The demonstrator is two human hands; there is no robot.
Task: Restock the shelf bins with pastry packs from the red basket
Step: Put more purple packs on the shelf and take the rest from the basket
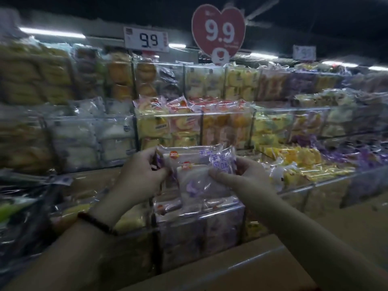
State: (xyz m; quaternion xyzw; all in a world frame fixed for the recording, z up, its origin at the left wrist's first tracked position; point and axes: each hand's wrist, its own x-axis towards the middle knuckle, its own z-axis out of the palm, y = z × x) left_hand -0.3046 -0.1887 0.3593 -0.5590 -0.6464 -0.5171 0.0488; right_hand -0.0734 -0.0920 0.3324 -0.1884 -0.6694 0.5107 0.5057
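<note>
Both my hands hold a small bundle of clear pastry packs (195, 164) with purple print and a red round logo. My left hand (142, 173) grips the bundle's left edge, and my right hand (241, 177) pinches its right side. The bundle hangs just above a clear acrylic shelf bin (199, 232) that holds similar purple-white packs. The red basket is out of view.
Tiered clear bins (168, 127) full of yellow, orange, white and purple pastry packs fill the shelves ahead. A red heart sign (218, 30) and a white price card (147, 39) read 9.9. A brown cardboard edge (241, 267) lies at the bottom.
</note>
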